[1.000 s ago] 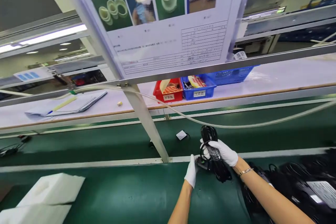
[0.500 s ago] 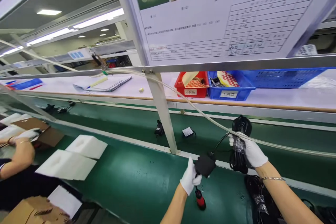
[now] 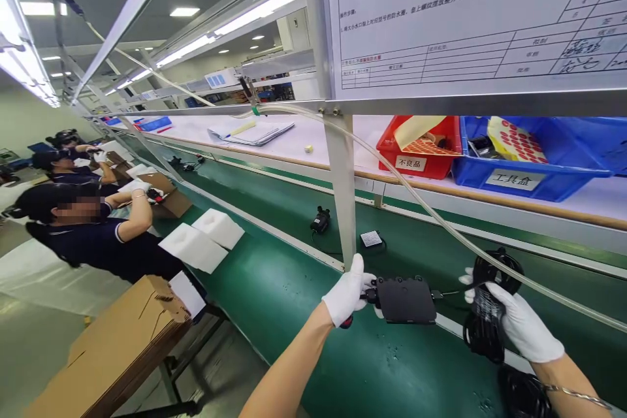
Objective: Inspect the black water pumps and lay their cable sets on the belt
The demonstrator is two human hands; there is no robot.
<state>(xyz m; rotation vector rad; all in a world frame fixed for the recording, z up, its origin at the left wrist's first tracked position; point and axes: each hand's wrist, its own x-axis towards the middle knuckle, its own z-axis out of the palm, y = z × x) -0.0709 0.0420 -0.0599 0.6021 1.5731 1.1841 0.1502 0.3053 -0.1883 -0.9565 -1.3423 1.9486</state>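
My left hand (image 3: 347, 292), in a white glove, closes on the cable end at the left side of a flat black box (image 3: 407, 301). Its broad face is turned towards me, above the green work surface. Just under that hand shows a bit of a red and black part (image 3: 347, 322), mostly hidden. From the box's right side a thin black cable runs to a coiled bundle of black cable (image 3: 486, 320). My gloved right hand (image 3: 524, 323) is wrapped round this bundle, holding it off the surface.
Another coiled cable (image 3: 525, 392) lies at lower right. White foam pieces (image 3: 202, 240) sit on the green bench (image 3: 289, 294). A metal post (image 3: 340, 196) stands ahead, and a pale hose (image 3: 431, 209) crosses in front. Co-workers (image 3: 117, 228) and flattened cartons (image 3: 117, 353) are at left.
My view has swung left, showing more co-workers. The black box has turned its broad face to me and levelled out. The red and black part that dangled below is now mostly behind my left hand.
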